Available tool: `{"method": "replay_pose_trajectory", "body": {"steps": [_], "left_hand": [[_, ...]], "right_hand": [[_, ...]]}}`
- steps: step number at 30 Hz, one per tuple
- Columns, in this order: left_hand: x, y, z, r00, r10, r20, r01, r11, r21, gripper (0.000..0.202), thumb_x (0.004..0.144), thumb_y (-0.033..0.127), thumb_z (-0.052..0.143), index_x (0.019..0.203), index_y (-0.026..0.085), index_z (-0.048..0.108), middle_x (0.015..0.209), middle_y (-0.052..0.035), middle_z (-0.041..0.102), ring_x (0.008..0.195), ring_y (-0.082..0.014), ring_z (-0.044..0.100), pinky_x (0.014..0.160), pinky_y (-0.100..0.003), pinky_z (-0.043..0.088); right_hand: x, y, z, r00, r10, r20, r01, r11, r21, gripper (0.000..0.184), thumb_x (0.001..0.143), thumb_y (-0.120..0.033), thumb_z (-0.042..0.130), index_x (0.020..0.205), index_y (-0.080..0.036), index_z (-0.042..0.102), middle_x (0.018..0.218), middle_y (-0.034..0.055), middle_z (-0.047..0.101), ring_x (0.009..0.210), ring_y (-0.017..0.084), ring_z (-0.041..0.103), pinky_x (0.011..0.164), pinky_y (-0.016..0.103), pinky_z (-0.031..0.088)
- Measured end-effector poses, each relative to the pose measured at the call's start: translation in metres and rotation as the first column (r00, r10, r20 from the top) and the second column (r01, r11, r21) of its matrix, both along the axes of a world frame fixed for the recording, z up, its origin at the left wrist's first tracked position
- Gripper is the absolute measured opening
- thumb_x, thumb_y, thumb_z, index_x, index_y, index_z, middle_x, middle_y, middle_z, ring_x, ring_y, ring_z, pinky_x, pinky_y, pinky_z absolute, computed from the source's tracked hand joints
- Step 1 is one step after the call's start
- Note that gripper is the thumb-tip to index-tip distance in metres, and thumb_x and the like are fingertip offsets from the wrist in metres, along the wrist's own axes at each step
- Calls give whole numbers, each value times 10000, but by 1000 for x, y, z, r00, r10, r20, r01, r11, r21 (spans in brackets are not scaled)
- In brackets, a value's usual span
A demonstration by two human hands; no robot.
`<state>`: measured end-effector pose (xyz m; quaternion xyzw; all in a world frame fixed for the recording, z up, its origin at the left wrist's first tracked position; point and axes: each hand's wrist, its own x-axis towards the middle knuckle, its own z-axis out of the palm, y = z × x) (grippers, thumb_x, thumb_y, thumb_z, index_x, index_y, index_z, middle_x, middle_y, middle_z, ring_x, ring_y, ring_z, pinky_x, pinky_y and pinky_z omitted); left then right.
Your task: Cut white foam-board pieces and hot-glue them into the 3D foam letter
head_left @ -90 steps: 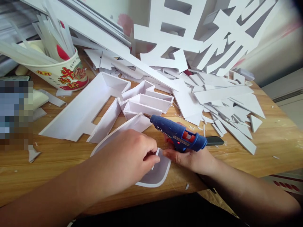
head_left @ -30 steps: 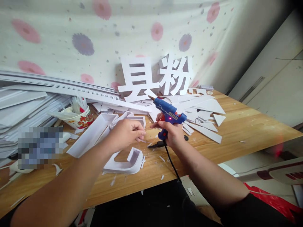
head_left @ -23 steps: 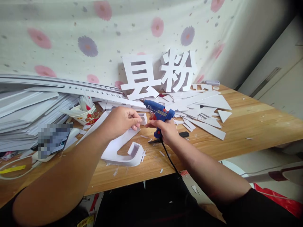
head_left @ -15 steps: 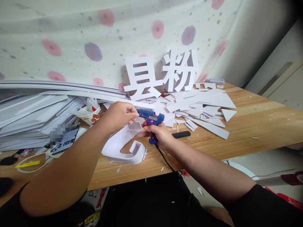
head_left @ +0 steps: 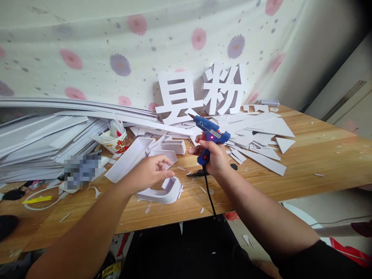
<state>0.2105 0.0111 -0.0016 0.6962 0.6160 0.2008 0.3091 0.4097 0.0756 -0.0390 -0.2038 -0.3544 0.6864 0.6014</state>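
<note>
My right hand is wrapped round the grip of a blue hot glue gun, nozzle pointing up and to the left, its red light on and its black cord hanging over the table edge. My left hand hovers just above a white foam-board channel letter lying on the wooden table, fingers loosely curled and apart with nothing in them. The letter's curved hook end lies just below that hand.
Two finished white characters lean on the floral cloth at the back. White offcuts spread to the right, a stack of white boards to the left. A paper cup of strips, a blurred phone and a black knife lie nearby.
The glue gun has lifted away from the letter and tilted upward. My left hand has let go of the letter's wall and dropped lower, opening over the curved end.
</note>
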Motion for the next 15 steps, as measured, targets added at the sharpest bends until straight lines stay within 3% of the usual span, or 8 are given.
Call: {"method": "replay_pose_trajectory", "body": {"steps": [2, 4, 7, 9, 12, 15], "left_hand": [[11, 2, -6, 998, -39, -41, 39, 999, -1, 291, 726, 406, 687, 918, 190, 659, 764, 13, 613, 682, -144, 565, 634, -267, 435], [18, 5, -2, 993, -67, -98, 71, 997, 41, 157, 755, 336, 627, 791, 186, 660, 747, 5, 616, 698, -147, 560, 649, -268, 425], [17, 7, 22, 984, -66, -166, 88, 987, 132, 157, 783, 299, 537, 706, 187, 615, 716, 6, 601, 676, -143, 542, 636, -262, 405], [6, 5, 42, 967, 9, -255, 48, 976, 213, 177, 776, 341, 536, 738, 192, 623, 752, -5, 606, 690, -154, 544, 645, -268, 399], [-18, 0, 63, 874, 37, -484, 84, 971, 225, 290, 687, 457, 641, 841, 214, 668, 838, -28, 609, 765, -200, 560, 690, -295, 404], [-42, -1, 64, 723, -37, -689, 124, 989, 77, 231, 630, 414, 689, 767, 228, 688, 869, -51, 611, 772, -232, 568, 682, -314, 392]], "right_hand": [[-1, 1, -2, 1000, 4, 4, -4, 1000, 18, 299, 578, -283, 754, 795, -186, 572, 776, -45, 584, 596, 178, 696, 623, 289, 559], [-2, 2, -4, 1000, 5, 15, -5, 999, 37, 294, 586, -287, 750, 799, -182, 576, 784, -41, 578, 609, 179, 699, 650, 303, 564], [1, 6, -3, 997, -54, 63, 51, 997, 51, 304, 595, -301, 748, 814, -182, 575, 776, -37, 587, 590, 178, 694, 615, 295, 554], [8, 10, 1, 984, -127, 125, 118, 990, 75, 315, 597, -321, 749, 814, -180, 569, 764, -33, 601, 542, 173, 678, 533, 272, 522], [31, 13, 5, 931, -255, 260, 222, 964, 149, 327, 602, -354, 757, 799, -169, 574, 708, -26, 617, 433, 146, 614, 422, 244, 444], [74, 16, 1, 831, -362, 423, 293, 930, 221, 300, 643, -362, 759, 797, -165, 593, 510, -48, 552, 376, 127, 537, 410, 235, 416]]}}
